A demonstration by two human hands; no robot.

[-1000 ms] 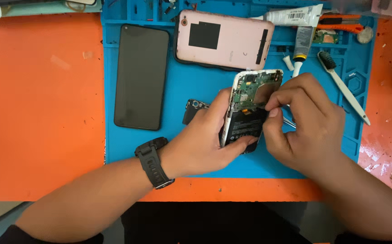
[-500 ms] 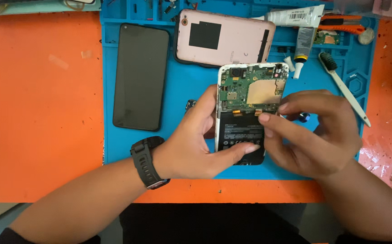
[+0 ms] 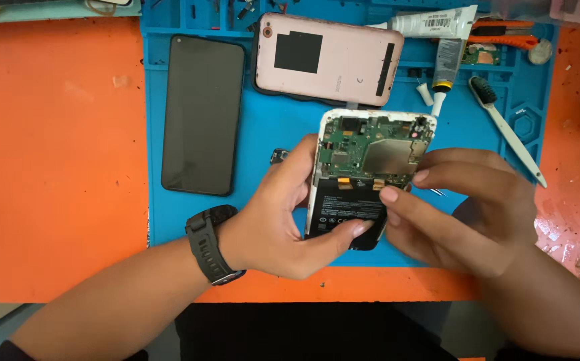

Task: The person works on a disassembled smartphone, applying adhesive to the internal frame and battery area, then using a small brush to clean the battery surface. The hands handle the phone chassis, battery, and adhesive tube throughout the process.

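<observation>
The person's left hand [image 3: 270, 234] and right hand [image 3: 464, 214] are bare, and both forearms are uncovered. The left wrist wears a black watch [image 3: 211, 242] with a thick ribbed strap. Nails are short.

Head view: bright, even, diffuse light; sharp through the centre.

Blue mat [image 3: 270, 134]: landmark, evenly lit, colour saturated, no hard glare. Beside it to the right, the orange table [image 3: 570, 167] carries small wet-looking specular glints. Above the mat's centre, the pink back cover [image 3: 330, 60] has a soft sheen; left on the mat, the black phone [image 3: 203, 113] reflects dimly, without hotspots. Shadows: soft, short, pooled under the left hand [image 3: 270, 220] and right hand [image 3: 464, 220] and below the opened phone [image 3: 363, 174]. Circuit-board detail crisp. Below the mat, forearms and dark lap fall dim and slightly soft.
</observation>
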